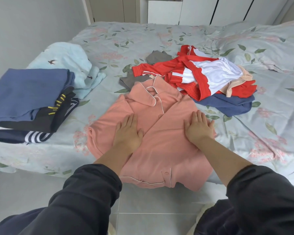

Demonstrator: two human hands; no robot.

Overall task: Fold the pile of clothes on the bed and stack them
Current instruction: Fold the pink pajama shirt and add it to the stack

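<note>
Left of frame: folded stack. Centre: pink shirt lies flat, collar far, hem near, long axis away from person. Left hand and right hand press it, fingers straight, gripping nothing. Upper right: unfolded pile.

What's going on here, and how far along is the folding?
A person presses both palms flat on a pink button-up shirt spread at the near edge of the bed, with the left hand and right hand on either side of the button line, apparently smoothing it. A stack of folded clothes sits to the left. A jumbled pile of red, white, blue and grey garments lies behind the shirt, not yet folded.
</note>
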